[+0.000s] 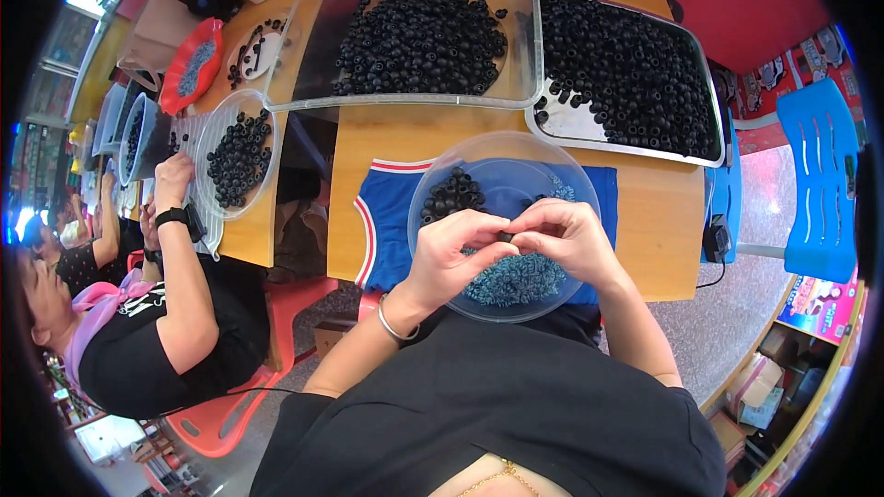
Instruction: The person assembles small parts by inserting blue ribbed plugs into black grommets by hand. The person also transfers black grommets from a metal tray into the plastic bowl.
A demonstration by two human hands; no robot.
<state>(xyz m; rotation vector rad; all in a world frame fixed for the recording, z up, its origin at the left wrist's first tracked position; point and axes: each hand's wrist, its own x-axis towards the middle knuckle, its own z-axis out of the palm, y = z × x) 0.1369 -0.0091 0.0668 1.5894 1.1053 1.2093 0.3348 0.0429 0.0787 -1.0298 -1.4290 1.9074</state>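
Observation:
A small black bead (pixel 505 236) is pinched between the fingertips of both hands, above a clear round plastic bowl (pixel 516 149). My left hand (pixel 456 247) is closed on its left side, thumb and fingers pressed together. My right hand (pixel 569 235) meets it from the right, also closed in a pinch. Inside the bowl, a heap of black beads (pixel 451 191) lies at the left. A mass of small blue pieces (pixel 517 281) fills the near part, partly under my hands; their exact kind cannot be made out. The bowl stands on a blue cloth (pixel 391 221) with red-and-white trim.
Beyond the bowl stand a large clear bin (pixel 419 101) of black beads and a metal tray (pixel 575 120) of more. At left, a person (pixel 147 340) works by another bead bowl (pixel 241 156). A blue chair (pixel 820 179) stands right of the wooden table (pixel 658 248).

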